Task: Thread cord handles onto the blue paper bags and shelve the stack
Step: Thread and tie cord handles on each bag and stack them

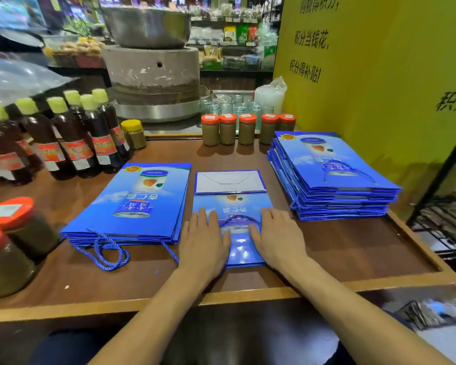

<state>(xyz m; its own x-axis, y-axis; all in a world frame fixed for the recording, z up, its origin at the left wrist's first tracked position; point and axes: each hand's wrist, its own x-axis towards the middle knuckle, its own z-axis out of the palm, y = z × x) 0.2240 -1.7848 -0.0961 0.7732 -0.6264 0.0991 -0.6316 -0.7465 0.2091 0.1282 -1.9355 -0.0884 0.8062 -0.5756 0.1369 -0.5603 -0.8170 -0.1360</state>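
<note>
With left hand and right hand pressed flat on the blue paper bag mid-desk, fingers straight and gripping nothing, the bag probably wants smoothing outward from its cord handle, evenly, so it stacks neatly on the left pile.

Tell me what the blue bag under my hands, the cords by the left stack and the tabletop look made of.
Bag: glossy coated paper, probably; light glares off it and it creases flat. Cords: twisted blue rope, strands visible, fibre unclear. Tabletop: matte brown wood or laminate, with a lighter rim.
</note>
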